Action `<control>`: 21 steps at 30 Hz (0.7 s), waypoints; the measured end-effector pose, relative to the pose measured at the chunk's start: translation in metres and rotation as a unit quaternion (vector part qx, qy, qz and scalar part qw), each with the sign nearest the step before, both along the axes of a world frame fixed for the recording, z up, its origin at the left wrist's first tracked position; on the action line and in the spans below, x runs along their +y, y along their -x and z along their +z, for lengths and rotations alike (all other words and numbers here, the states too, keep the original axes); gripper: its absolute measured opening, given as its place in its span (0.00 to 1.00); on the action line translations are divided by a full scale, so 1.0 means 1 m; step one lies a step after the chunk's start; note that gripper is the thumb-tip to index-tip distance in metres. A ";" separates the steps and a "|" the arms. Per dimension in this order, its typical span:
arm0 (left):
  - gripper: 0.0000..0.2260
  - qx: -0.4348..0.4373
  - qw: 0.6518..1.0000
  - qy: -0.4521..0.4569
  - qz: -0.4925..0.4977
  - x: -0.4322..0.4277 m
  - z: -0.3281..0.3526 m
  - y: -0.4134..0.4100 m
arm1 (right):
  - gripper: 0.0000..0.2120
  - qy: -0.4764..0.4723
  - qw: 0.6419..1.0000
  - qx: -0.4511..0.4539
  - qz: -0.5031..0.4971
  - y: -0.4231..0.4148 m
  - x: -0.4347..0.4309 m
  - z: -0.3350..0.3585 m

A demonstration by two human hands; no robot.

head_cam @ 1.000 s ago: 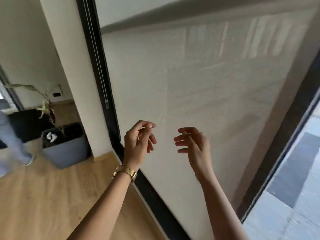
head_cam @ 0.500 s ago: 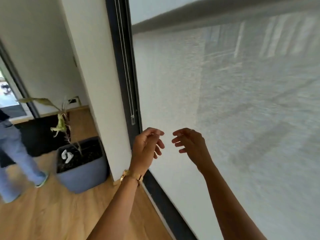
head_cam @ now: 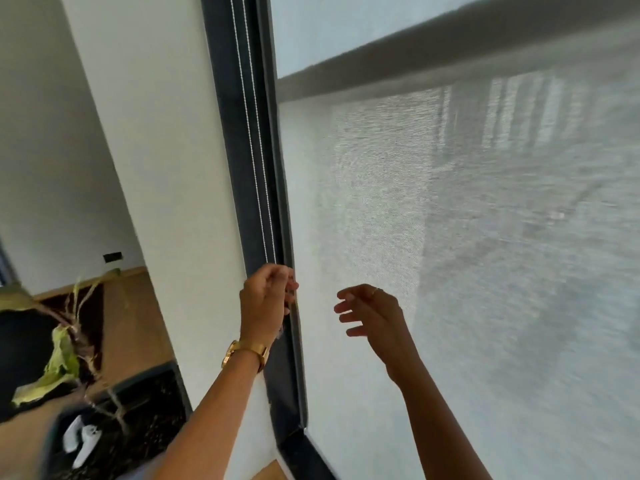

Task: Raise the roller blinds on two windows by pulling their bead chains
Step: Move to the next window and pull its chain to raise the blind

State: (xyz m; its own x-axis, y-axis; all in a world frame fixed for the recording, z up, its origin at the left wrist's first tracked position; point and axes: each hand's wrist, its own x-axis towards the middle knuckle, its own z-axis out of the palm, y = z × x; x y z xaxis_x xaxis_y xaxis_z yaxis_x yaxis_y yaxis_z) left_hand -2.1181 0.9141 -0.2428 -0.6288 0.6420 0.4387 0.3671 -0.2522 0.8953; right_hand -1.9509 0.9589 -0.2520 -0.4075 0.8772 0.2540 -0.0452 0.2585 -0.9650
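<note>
White blind (head_cam: 450,271) covers window, dark frame (head_cam: 239,168) left. Left hand (head_cam: 266,299) closed on bead chain (head_cam: 256,150); right hand (head_cam: 374,313) open, empty, just beside.

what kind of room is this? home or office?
Cannot tell which: an indoor room, home or office, beside a tall window. Clues: a roller blind over a dark-framed pane, its bead chain running down the frame, wood flooring and a potted plant by the white wall.
</note>
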 end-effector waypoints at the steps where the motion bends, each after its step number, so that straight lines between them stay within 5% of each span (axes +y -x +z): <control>1: 0.09 -0.002 1.000 0.007 0.012 0.016 -0.002 0.020 | 0.08 0.001 1.000 -0.005 0.007 0.019 0.013 0.003; 6: 0.08 0.023 0.998 0.064 0.017 0.113 0.007 0.123 | 0.09 -0.018 1.000 0.008 0.010 0.116 0.096 0.036; 13: 0.11 0.068 0.997 0.026 0.002 0.194 0.032 0.206 | 0.08 -0.083 0.996 -0.007 0.026 0.242 0.179 0.102; 21: 0.14 0.082 0.993 -0.035 -0.072 0.227 0.039 0.259 | 0.07 -0.220 0.967 -0.043 -0.124 0.353 0.247 0.176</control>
State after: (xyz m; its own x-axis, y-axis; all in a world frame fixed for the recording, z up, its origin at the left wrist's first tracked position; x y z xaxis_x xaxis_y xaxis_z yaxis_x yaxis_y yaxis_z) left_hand -2.3769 1.1414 -0.2043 -0.4491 0.6838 0.5751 0.4629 -0.3725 0.8044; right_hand -2.3041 1.2064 -0.0761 -0.2347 0.7660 0.5984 0.1469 0.6365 -0.7571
